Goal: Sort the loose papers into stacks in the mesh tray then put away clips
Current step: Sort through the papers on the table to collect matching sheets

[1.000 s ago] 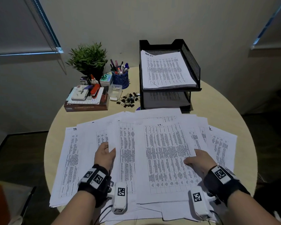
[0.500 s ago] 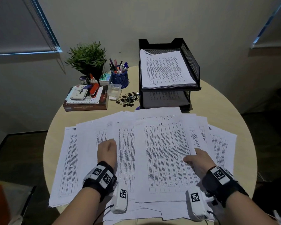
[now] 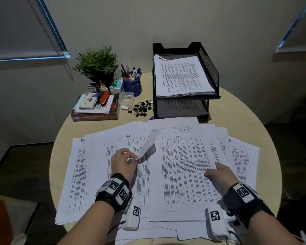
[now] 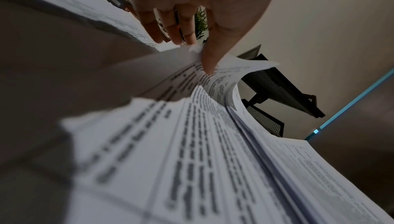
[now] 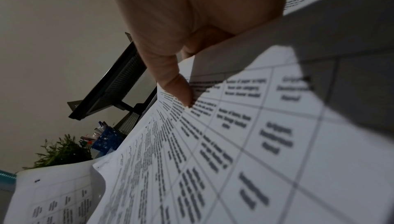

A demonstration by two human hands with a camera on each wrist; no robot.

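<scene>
Mid-table, hands (image 3: 124,161) pinch sheet (image 3: 182,172) edges (left curling).

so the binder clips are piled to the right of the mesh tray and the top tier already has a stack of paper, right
Not quite. The head view shows the binder clips piled to the left of the mesh tray, beside the small clear box. The top tier does already hold a paper stack.

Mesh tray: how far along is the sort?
Done: one stack in the mesh tray top tier, more sheets below. In hand: left hand pinches a lifted sheet; right hand grips another's edge. Left: most loose papers on the table, binder clips loose.
</scene>
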